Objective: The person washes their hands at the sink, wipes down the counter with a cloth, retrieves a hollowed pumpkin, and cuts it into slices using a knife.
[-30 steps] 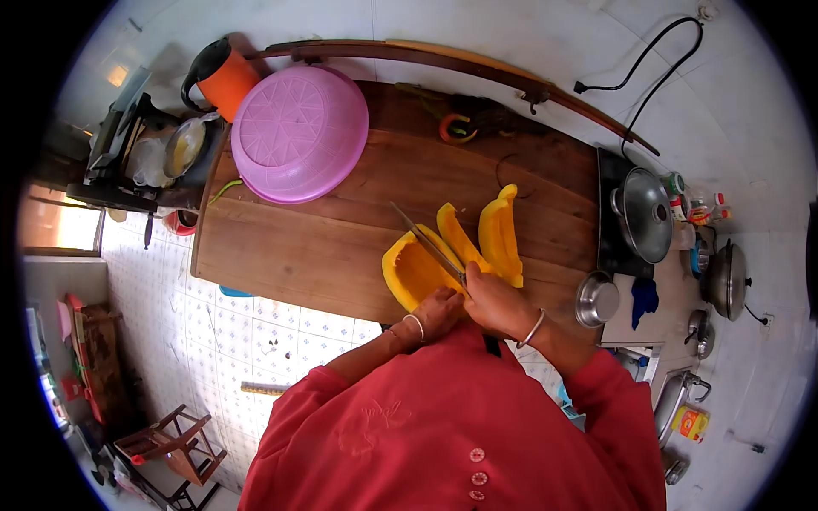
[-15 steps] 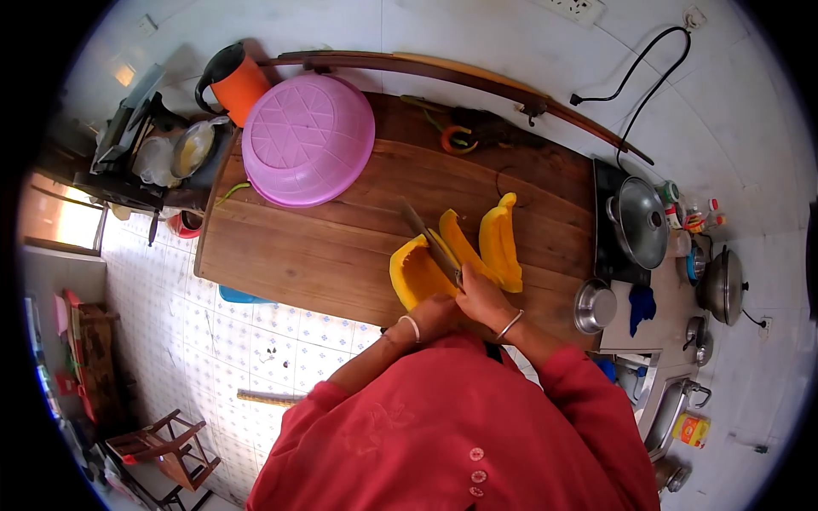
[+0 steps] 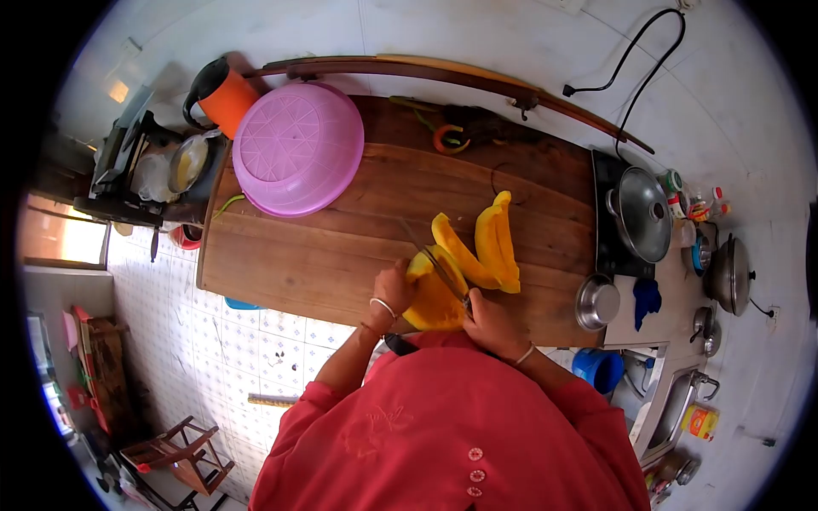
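Note:
A hollowed orange pumpkin piece (image 3: 436,308) rests near the front edge of the wooden table (image 3: 290,255). My left hand (image 3: 394,288) is closed on its left side. In my right hand (image 3: 494,327) is the handle of a knife (image 3: 441,271), whose blade slants up and left across the piece. I cannot tell how deep the blade sits in the flesh. Just beyond it lie two cut pumpkin slices, a curved one (image 3: 461,255) and a longer one (image 3: 497,245) to its right.
An upturned pink basket (image 3: 298,149) and an orange jug (image 3: 227,102) stand at the back left. To the right are a steel bowl (image 3: 597,302) and a lidded pan (image 3: 641,215) on a black cooktop. Peppers (image 3: 448,139) lie at the back. Below right is a blue bucket (image 3: 598,370).
My left hand has moved from the pumpkin piece's near edge to its left side. The piece has turned and shifted slightly right. My right hand and the knife have moved slightly right and nearer me.

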A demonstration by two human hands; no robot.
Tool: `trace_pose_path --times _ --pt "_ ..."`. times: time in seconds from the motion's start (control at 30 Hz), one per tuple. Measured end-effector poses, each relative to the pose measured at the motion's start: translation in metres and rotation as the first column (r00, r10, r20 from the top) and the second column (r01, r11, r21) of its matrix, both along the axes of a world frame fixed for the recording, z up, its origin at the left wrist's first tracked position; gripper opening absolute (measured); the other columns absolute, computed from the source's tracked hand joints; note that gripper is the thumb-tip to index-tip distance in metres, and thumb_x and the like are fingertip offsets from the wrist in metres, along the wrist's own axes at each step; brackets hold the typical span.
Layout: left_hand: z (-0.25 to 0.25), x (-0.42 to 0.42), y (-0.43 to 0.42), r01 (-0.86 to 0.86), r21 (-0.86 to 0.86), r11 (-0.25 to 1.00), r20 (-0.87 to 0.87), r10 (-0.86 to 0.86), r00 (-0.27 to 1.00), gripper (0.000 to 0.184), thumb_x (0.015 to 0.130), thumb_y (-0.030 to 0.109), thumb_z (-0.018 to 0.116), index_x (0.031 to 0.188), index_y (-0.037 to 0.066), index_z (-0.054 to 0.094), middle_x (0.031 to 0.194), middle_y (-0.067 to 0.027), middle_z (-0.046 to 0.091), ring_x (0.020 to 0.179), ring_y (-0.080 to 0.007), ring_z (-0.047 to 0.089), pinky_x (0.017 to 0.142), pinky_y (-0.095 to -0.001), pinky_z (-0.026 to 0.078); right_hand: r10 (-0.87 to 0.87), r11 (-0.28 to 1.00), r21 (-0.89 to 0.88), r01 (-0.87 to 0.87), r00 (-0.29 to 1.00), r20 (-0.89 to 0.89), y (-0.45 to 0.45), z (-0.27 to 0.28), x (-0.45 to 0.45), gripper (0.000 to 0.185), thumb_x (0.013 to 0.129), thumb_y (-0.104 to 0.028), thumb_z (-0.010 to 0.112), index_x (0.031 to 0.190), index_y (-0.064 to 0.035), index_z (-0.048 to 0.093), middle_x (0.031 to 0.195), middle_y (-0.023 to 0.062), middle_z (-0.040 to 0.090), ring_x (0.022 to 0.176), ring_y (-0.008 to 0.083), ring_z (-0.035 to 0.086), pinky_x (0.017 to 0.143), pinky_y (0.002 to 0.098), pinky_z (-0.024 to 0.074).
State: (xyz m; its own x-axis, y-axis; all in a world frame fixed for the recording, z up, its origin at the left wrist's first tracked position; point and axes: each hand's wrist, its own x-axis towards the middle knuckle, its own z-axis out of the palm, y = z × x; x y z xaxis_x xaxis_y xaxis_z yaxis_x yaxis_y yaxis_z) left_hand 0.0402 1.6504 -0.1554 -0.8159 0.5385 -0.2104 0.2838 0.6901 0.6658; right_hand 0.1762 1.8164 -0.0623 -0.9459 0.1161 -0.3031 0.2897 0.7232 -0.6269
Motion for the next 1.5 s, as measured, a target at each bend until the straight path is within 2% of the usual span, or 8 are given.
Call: trace_pose_path --times 0.13,0.33,0.67,0.73,1.03,1.17,1.27,1.5 --pt "0.044 0.034 0.009 0.066 0.089 0.994 -0.167 -0.05 0.985 0.035 0.074 0.007 0.058 0.106 -0.001 0.048 0.085 -0.0226 0.06 0.075 -0.0417 0.059 0.065 -0.047 0.049 -0.011 0.999 -0.031 0.013 0.996 0.088 0.005 0.048 0.013 0.019 0.083 -0.007 0.047 0.095 0.0026 0.036 0.077 0.0272 0.058 0.073 0.047 0.055 0.064 0.055 0.0428" --pt "0.041 0.058 0.021 0.107 0.017 0.994 -0.306 -0.096 0.947 0.037 0.076 0.001 0.05 0.112 -0.007 0.046 0.094 -0.0225 0.059 0.081 -0.038 0.06 0.067 -0.0429 0.05 -0.024 0.999 -0.028 0.028 0.992 0.121 0.011 0.066 0.016 0.018 0.081 -0.004 0.046 0.094 0.0035 0.036 0.076 0.0275 0.058 0.071 0.0473 0.055 0.064 0.0556 0.0429" --pt "0.055 0.063 0.024 0.149 0.066 0.987 -0.31 -0.122 0.943 0.052 0.073 0.012 0.061 0.117 -0.009 0.043 0.098 -0.0225 0.058 0.085 -0.0363 0.061 0.07 -0.0391 0.052 -0.066 0.996 0.062 0.058 0.989 0.134 0.005 0.01 0.0 0.023 0.079 -0.004 0.048 0.099 0.004 0.04 0.077 0.0277 0.061 0.073 0.0461 0.059 0.066 0.0551 0.0457" --pt "0.054 0.061 0.02 0.109 0.082 0.991 -0.23 -0.088 0.969 0.068 0.067 0.027 0.073 0.119 -0.005 0.042 0.102 -0.0214 0.059 0.081 -0.0371 0.062 0.065 -0.0419 0.052 -0.037 0.997 0.079 0.023 0.983 0.178 0.002 0.009 0.001 0.027 0.078 -0.004 0.048 0.102 0.0054 0.04 0.078 0.0275 0.061 0.073 0.046 0.059 0.066 0.0548 0.0463" --pt "0.069 0.063 0.012 0.025 0.067 0.997 -0.12 -0.017 0.993 0.069 0.067 0.036 0.074 0.115 -0.003 0.043 0.097 -0.0196 0.058 0.083 -0.0374 0.061 0.067 -0.0437 0.051 0.019 0.998 0.062 -0.033 0.976 0.218 -0.006 0.006 0.001 0.031 0.077 -0.003 0.048 0.106 0.0061 0.04 0.079 0.0271 0.062 0.074 0.045 0.06 0.065 0.0543 0.0471" --pt "0.069 0.059 0.015 0.032 0.03 0.999 -0.06 -0.03 0.998 0.066 0.069 0.033 0.073 0.115 -0.003 0.043 0.096 -0.0198 0.058 0.083 -0.0378 0.061 0.068 -0.0438 0.051 0.062 0.994 0.082 -0.076 0.984 0.166 0.0 -0.028 0.0 0.033 0.079 -0.004 0.048 0.109 0.0057 0.04 0.082 0.0272 0.062 0.075 0.0451 0.06 0.066 0.0538 0.0475" --pt "0.051 0.066 0.014 0.072 0.034 0.997 -0.305 -0.058 0.951 0.062 0.07 0.028 0.071 0.115 -0.003 0.043 0.097 -0.0201 0.058 0.083 -0.0386 0.061 0.067 -0.0442 0.051 -0.026 0.999 -0.04 0.027 0.999 0.041 0.0 -0.047 -0.003 0.035 0.08 -0.005 0.047 0.112 0.0046 0.039 0.082 0.0272 0.062 0.077 0.0449 0.061 0.067 0.0536 0.0478" --pt "0.047 0.053 -0.01 -0.071 -0.011 0.997 -0.11 0.069 0.992 0.055 0.07 0.015 0.066 0.116 -0.002 0.042 0.097 -0.0238 0.06 0.08 -0.0411 0.061 0.066 -0.0467 0.05 0.103 0.993 0.046 -0.113 0.978 0.182 -0.001 -0.017 0.011 0.038 0.079 -0.009 0.053 0.112 0.006 0.04 0.079 0.0257 0.062 0.073 0.0423 0.062 0.063 0.0507 0.049"
